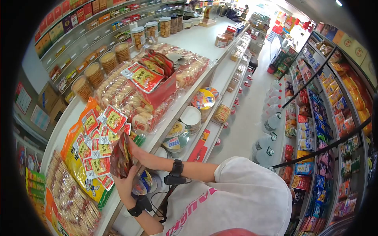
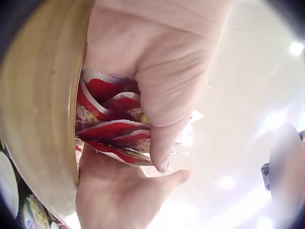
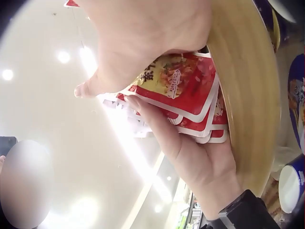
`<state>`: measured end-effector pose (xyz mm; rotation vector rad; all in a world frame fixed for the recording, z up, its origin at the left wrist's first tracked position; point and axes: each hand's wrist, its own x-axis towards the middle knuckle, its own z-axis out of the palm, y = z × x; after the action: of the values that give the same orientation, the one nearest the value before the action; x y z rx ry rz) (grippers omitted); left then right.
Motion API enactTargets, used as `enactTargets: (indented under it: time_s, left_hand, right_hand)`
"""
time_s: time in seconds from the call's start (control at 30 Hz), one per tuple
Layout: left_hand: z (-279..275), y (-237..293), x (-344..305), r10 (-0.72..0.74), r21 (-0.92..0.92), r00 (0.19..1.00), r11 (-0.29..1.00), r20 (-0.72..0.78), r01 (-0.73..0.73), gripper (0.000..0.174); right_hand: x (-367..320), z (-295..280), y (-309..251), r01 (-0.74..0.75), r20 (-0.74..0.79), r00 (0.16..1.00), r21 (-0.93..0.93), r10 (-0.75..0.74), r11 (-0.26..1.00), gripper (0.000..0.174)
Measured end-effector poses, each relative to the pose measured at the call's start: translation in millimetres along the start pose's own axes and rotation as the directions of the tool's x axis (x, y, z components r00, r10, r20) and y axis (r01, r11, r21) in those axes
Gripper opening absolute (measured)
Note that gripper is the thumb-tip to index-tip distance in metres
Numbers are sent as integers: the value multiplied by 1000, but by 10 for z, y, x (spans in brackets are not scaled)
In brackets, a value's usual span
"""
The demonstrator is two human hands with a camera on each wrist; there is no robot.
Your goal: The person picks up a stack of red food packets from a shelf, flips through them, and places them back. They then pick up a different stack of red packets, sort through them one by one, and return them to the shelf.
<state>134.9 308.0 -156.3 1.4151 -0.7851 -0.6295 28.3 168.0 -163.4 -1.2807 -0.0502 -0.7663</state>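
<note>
Stocked shelves point(image 1: 327, 118) both sides, pale floor point(image 1: 246, 118) btwn, bright light at far end.

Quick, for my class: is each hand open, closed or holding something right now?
Left hand: closed, holding flat, glossy red packets with white edges.
Right hand: closed, holding the same packets.

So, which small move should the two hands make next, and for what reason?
I would first even up the packets held between the left hand and right hand, because their edges stick out unevenly. The red box holds similar-looking pouches, so a neat bundle would probably go in there more easily.
</note>
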Motion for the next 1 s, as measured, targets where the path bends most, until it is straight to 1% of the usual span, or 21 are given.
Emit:
enactTargets:
  time_s: [0.03,0.07,0.1,0.13,0.2,0.3,0.33,0.4,0.43,0.47,0.53,0.57,0.67,0.77,0.87,0.97,1.0]
  left_hand:
    - [18,10,0,43,44,999,998,-3,-43,77]
    - [20,4,-20,85,87,996,993,-9,-84,77]
    - [-12,-8,-15,57,140,998,988,12,-58,78]
    - [3,-42,-34,103,183,994,978,-24,-97,79]
    - [66,-81,-82,196,270,977,948,-87,-166,79]
    - [87,-25,-42,320,248,944,923,-78,-293,76]
    - [90,-31,-36,303,245,946,932,-117,-268,74]
    - [53,-65,-52,263,237,945,947,-194,-215,71]
    - [-31,-69,-90,146,216,966,971,-215,-99,69]
    - [-100,-69,-135,160,212,955,971,-251,-108,68]
    - [-201,-2,-199,185,206,929,971,-322,-122,66]
    - [-227,22,-213,249,303,904,942,-346,-143,63]
    - [-336,-102,-162,151,110,936,986,-317,-122,70]
    - [-411,-274,-163,233,136,930,970,-284,-201,80]
    - [-325,-360,-189,176,176,915,977,-363,-118,75]
    - [-178,-131,-167,140,142,947,985,-290,-102,79]
    - [-137,-48,-168,133,145,951,985,-279,-95,80]
  right_hand:
    - [19,-2,-23,-24,-22,999,166,28,986,87]
    - [30,15,-24,-47,-35,997,331,62,943,84]
    - [29,13,19,-58,-67,994,353,87,934,81]
    - [29,13,58,-67,-98,989,376,112,924,77]
    - [-5,-5,106,-89,-225,967,145,121,985,71]
    - [9,148,-12,-82,-309,945,84,105,993,63]
    - [7,210,-123,-70,-306,951,-57,49,996,62]
    - [-26,323,-334,-43,-279,959,-330,-54,943,60]
    - [-10,373,-359,-27,-276,957,-391,-89,920,70]
    - [-3,429,-421,-7,-240,965,-425,-106,905,71]
    - [-2,546,-578,35,-166,977,-488,-132,872,74]
    - [3,554,-627,34,-134,984,-491,-114,870,75]
    - [34,555,-547,56,-71,990,-571,-118,819,73]
    - [-8,541,-388,15,-65,996,-491,-53,871,74]
    - [-43,583,-419,-69,-77,996,-341,45,938,84]
    - [-80,594,-377,94,-37,991,-487,-128,868,93]
    - [-70,572,-370,94,-19,993,-504,-119,859,96]
